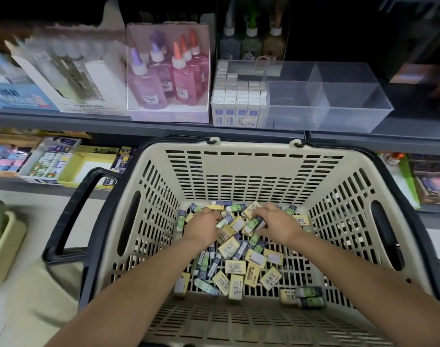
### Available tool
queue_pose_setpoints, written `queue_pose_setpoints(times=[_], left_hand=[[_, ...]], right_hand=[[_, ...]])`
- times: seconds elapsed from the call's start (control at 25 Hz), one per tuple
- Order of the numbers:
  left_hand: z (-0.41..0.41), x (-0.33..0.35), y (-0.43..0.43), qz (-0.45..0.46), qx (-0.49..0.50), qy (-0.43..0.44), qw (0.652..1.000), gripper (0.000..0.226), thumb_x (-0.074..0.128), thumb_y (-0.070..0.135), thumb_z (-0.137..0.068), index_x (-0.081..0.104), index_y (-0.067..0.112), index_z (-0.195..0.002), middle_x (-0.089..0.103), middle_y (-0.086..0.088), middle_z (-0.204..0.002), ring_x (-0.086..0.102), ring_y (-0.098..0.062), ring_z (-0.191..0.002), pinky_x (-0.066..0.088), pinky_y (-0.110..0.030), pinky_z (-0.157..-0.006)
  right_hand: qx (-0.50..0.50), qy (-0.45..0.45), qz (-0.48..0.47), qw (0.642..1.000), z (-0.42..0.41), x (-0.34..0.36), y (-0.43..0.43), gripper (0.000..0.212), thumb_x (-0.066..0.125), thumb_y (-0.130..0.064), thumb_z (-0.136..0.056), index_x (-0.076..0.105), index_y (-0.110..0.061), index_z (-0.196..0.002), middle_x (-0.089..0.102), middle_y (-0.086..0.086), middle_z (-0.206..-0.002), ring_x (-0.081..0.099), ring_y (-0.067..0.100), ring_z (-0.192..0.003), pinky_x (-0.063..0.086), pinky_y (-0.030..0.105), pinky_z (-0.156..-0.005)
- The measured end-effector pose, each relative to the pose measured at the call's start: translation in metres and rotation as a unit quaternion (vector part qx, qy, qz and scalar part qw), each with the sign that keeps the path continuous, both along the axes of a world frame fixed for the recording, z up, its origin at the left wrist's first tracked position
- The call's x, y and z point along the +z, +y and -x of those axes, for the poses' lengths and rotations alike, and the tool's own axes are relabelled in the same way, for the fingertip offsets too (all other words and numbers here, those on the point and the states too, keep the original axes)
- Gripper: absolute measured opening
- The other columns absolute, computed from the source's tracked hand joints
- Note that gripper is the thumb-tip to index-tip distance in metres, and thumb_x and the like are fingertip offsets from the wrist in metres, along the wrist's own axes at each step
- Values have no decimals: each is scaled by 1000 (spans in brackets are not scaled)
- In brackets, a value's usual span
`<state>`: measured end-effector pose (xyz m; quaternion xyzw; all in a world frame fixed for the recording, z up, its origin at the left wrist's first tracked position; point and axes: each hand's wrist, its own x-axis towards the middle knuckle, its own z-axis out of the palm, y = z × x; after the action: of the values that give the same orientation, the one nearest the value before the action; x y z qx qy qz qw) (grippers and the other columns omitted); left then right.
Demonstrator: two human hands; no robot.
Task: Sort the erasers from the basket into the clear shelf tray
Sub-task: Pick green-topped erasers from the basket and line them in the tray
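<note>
Erasers (235, 267), yellow barcoded or green-faced, lie jumbled in the basket (239, 169), long axes every way; the right hand (276, 224) pinches one green eraser (252, 225), set diagonally; fingers of the left hand (204, 225) curl into the pile, hold unclear.

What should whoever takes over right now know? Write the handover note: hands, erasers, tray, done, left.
Left hand: down in the basket, fingers curled into the erasers; grip unclear.
Right hand: also in the pile, pinching a green-faced eraser.
Clear tray: on the shelf behind the basket; its left compartment holds white boxes, the other two look empty.
Done: no yellow or green erasers show in the tray.
Left: the whole pile, yellow and green mixed.
</note>
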<state>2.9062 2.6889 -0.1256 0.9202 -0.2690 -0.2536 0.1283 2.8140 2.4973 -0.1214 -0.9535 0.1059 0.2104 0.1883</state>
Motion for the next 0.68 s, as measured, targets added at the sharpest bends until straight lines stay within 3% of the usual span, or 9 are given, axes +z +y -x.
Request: queue_pose_setpoints(times=[0.2, 0.32, 0.48, 0.6, 0.68], left_hand=[[-1, 4, 0, -8, -24, -25, 999, 29, 65, 28, -85, 55, 17, -110, 55, -1, -112, 49, -21, -109, 45, -35, -90], [-7, 11, -4, 35, 10, 7, 999, 15, 61, 20, -86, 56, 17, -101, 62, -2, -101, 58, -20, -88, 50, -32, -73], [-16, 20, -11, 154, 125, 137, 970, 14, 63, 18, -85, 61, 12, -98, 55, 0, -83, 50, -14, -70, 40, -23, -59], [-13, 27, -17, 211, 205, 211, 932, 11, 60, 18, -85, 56, 9, -88, 52, -3, -81, 52, -18, -76, 46, -31, -70], [-6, 33, -21, 259, 267, 308, 876, 4, 53, 14, -89, 53, 10, -89, 60, -9, -92, 62, -21, -86, 55, -31, -74]], right_hand=[[92, 10, 101, 991, 4, -1, -3, 50, 61, -33, -85, 39, -29, -129, 44, 0, -124, 53, 21, -107, 51, 33, -74], [117, 15, 120, 986, 4, -4, 0, 51, 63, -40, -83, 43, -23, -127, 45, 1, -122, 53, 21, -106, 48, 32, -73], [1, -24, 7, 1000, -1, 7, -1, 35, 65, -45, -80, 54, -23, -105, 56, -3, -104, 56, 17, -90, 49, 32, -71], [-109, -84, -144, 980, -7, 20, 5, 28, 71, -44, -75, 56, -23, -87, 58, -6, -81, 54, 11, -72, 46, 27, -63], [-152, -104, -209, 960, -10, 28, 15, 25, 73, -41, -75, 58, -22, -84, 58, -7, -77, 54, 6, -68, 44, 17, -57]])
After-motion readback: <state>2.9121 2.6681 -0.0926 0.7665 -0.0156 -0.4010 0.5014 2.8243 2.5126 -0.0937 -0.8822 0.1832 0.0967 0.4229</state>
